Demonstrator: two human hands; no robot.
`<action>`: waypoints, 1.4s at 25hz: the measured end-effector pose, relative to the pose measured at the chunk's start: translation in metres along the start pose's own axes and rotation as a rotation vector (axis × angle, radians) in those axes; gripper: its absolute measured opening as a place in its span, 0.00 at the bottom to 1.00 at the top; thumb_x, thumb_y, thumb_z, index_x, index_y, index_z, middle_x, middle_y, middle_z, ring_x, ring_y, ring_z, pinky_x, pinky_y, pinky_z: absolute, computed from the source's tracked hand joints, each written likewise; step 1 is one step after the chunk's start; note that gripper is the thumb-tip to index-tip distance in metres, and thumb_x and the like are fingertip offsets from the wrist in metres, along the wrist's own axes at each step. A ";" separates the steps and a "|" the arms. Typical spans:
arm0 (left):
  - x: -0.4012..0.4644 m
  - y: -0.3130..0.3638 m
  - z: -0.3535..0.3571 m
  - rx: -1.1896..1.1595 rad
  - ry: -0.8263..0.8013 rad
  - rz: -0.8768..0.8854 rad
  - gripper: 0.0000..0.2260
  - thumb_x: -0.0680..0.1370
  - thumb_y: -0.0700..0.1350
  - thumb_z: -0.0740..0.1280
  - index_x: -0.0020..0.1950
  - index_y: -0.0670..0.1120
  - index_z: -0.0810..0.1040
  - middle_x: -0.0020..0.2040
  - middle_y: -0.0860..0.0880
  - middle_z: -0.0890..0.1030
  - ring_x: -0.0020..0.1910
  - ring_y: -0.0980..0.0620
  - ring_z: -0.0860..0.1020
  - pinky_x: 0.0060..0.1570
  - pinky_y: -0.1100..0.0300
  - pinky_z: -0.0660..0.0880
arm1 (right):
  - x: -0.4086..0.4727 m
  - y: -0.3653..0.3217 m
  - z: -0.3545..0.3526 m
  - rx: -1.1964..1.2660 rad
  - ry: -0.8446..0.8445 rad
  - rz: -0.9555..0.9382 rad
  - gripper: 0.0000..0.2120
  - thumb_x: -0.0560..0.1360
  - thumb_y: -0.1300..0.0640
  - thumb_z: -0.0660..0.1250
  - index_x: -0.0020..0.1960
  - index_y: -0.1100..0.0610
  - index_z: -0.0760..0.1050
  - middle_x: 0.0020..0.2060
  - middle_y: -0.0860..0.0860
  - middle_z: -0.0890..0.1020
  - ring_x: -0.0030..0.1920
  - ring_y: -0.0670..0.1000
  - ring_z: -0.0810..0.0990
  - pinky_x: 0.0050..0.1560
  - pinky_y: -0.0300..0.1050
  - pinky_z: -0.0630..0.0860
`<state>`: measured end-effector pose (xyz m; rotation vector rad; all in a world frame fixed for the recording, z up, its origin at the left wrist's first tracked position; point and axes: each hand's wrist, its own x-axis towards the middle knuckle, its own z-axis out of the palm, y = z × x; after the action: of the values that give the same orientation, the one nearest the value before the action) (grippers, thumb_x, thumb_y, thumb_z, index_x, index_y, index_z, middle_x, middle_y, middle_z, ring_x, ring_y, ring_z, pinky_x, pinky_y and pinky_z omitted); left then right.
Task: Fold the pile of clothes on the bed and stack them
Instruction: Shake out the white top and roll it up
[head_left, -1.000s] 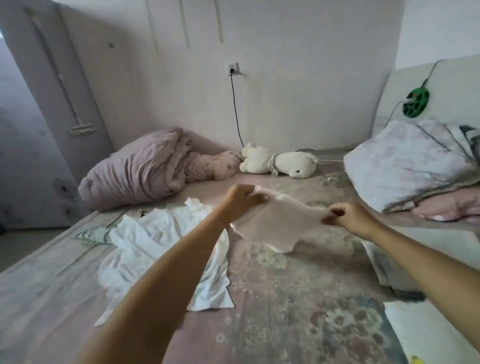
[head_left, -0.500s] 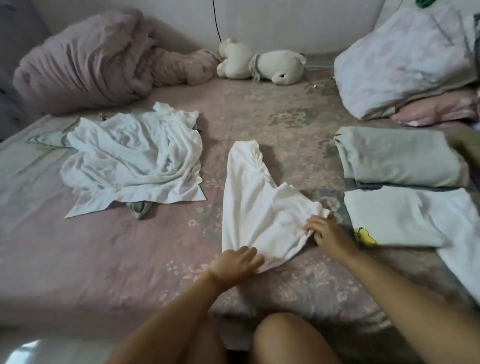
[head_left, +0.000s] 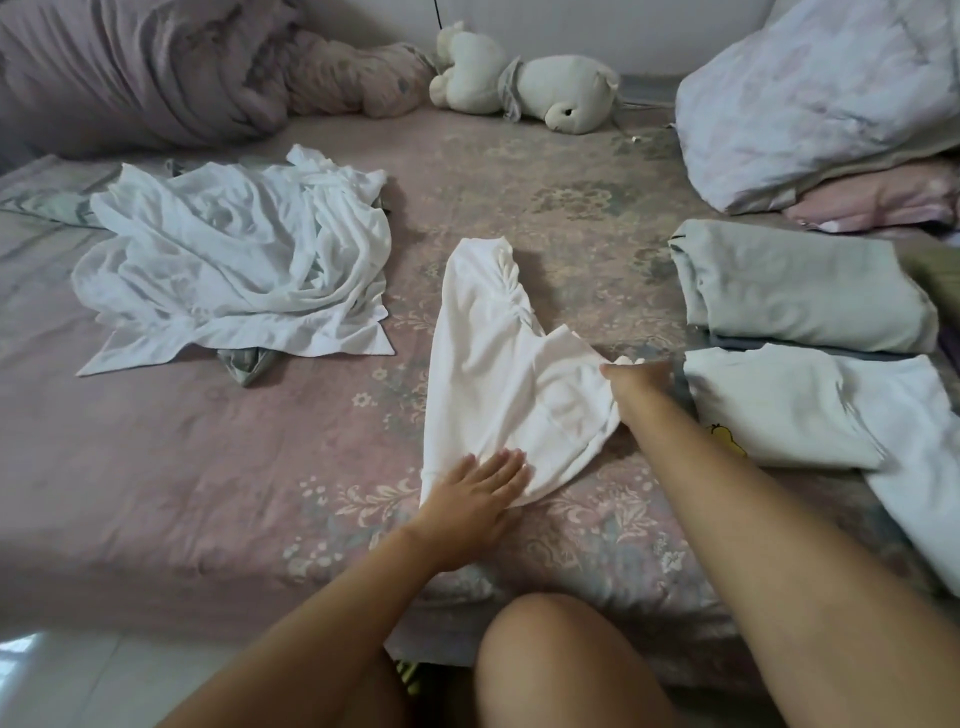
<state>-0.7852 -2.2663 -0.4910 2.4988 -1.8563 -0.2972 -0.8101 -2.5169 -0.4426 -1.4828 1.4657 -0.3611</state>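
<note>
Cream-white shorts (head_left: 493, 374) lie spread on the pink flowered bedsheet (head_left: 208, 493), right in the middle of the bed, with one leg reaching away toward the wall and its gathered seam showing along the right edge. The person's left hand (head_left: 475, 493) rests flat on the near corner of the garment, fingers straight and together, pressing the cloth down onto the sheet. The right hand (head_left: 636, 382) is at the shorts' right-hand corner, and from where I stand its fingers look curled around a bunched bit of the fabric, though the knuckles hide most of the grip, so I would not swear to how tightly it holds. Off to the left, well apart from the shorts, sits the pile of unfolded white clothes (head_left: 234, 260), rumpled and heaped, with a scrap of grey-green cloth (head_left: 247, 361) poking out from under its near edge. On the right side of the bed are the folded pieces: a pale green folded garment (head_left: 800, 286) farther back, and just in front of it a white folded top (head_left: 779, 405) with a small yellow print at its near corner. A bare knee (head_left: 550, 649) shows at the near edge of the bed. Against the wall lie a bundled mauve duvet (head_left: 130, 67), a white stuffed toy (head_left: 524, 83) on its side, and stacked pillows (head_left: 821, 98) at the right.
</note>
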 end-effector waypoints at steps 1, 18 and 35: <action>0.000 0.000 0.000 0.003 0.005 -0.001 0.34 0.74 0.59 0.32 0.78 0.50 0.47 0.77 0.53 0.42 0.76 0.55 0.41 0.74 0.52 0.42 | 0.004 0.001 0.001 -0.101 0.052 -0.051 0.30 0.73 0.50 0.70 0.69 0.61 0.64 0.66 0.58 0.72 0.65 0.59 0.72 0.66 0.54 0.68; 0.000 0.005 -0.003 0.007 -0.064 -0.031 0.29 0.81 0.60 0.43 0.78 0.50 0.41 0.75 0.54 0.36 0.74 0.56 0.35 0.74 0.51 0.38 | 0.028 0.012 -0.018 0.191 -0.143 0.019 0.13 0.78 0.61 0.60 0.62 0.58 0.69 0.58 0.54 0.77 0.52 0.56 0.77 0.52 0.50 0.75; 0.027 -0.012 -0.032 -1.313 0.485 -0.727 0.20 0.81 0.41 0.59 0.72 0.40 0.60 0.44 0.45 0.75 0.40 0.47 0.78 0.45 0.52 0.79 | -0.059 0.034 0.026 -0.813 -0.530 -1.060 0.28 0.80 0.49 0.58 0.76 0.58 0.56 0.76 0.52 0.56 0.76 0.50 0.52 0.75 0.46 0.49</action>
<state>-0.7612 -2.2922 -0.4650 1.8122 -0.2329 -0.5757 -0.8241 -2.4468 -0.4571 -2.6923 0.2613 0.0635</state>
